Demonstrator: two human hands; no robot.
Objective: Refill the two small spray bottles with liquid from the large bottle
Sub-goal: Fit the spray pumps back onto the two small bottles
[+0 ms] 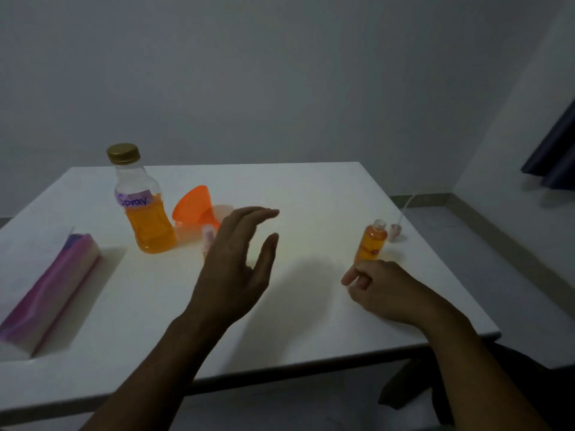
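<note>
The large bottle (pixel 143 200), gold-capped, labelled "Spray" and about half full of orange liquid, stands at the back left of the white table (pixel 311 194). An orange funnel (pixel 194 206) lies on its side beside it. A small spray bottle (pixel 372 241) full of orange liquid stands uncapped at the right; its spray head (pixel 395 231) lies just behind it. My right hand (pixel 378 289) rests loosely curled just in front of that bottle, holding nothing. My left hand (pixel 238 269) hovers open mid-table, partly hiding a second small pinkish bottle (pixel 208 237).
A pink and purple packet (pixel 53 287) lies along the left side of the table. A clear cap-like piece (pixel 223 209) sits behind the funnel. The table's right edge drops to the floor, and a dark curtain (pixel 557 150) hangs at the far right.
</note>
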